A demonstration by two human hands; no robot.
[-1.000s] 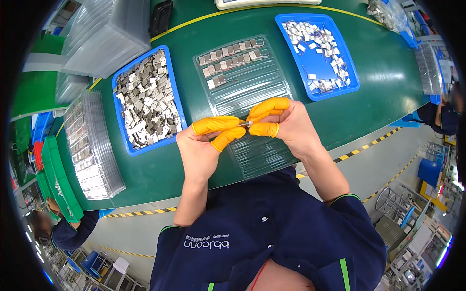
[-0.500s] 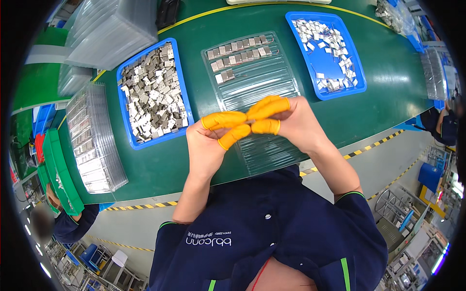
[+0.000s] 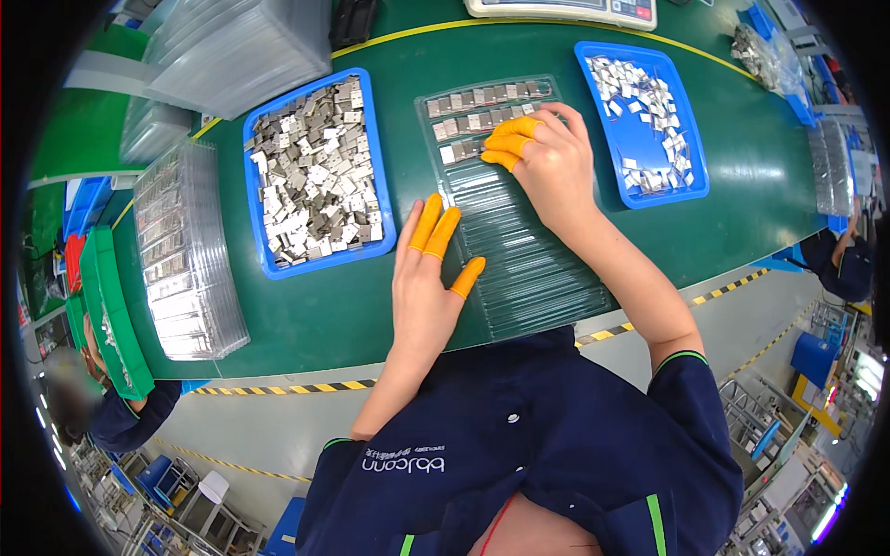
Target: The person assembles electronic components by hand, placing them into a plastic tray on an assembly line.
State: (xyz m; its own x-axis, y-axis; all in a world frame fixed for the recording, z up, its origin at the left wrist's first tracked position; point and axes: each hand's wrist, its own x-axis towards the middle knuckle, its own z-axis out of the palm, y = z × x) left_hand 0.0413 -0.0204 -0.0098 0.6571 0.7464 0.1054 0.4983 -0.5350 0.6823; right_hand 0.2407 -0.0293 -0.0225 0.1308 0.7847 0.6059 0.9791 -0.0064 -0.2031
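A clear ribbed plastic tray [image 3: 528, 269] lies on the bench in front of me, with small silver metal connectors [image 3: 491, 94] in rows at its far end. Over the third of these rows, my right hand [image 3: 552, 162] bends down with thumb and fingers pinched together at the last connectors. Whatever lies between those fingertips is hidden. My left hand [image 3: 426, 273] is held by the tray's left edge, fingers apart and holding nothing. Yellow finger cots [image 3: 425, 222] cover several fingertips of both hands.
On the left is a blue bin [image 3: 377, 185] heaped with metal connectors; on the right, a blue bin [image 3: 640, 197] of white wired pieces. Stacked clear trays [image 3: 190, 250] stand far left, near a green bin [image 3: 120, 324]. A scale [image 3: 565, 9] sits at the back.
My hands were together above the tray and have parted. The right went forward to the third row; the left moved down to the tray's left side and opened.
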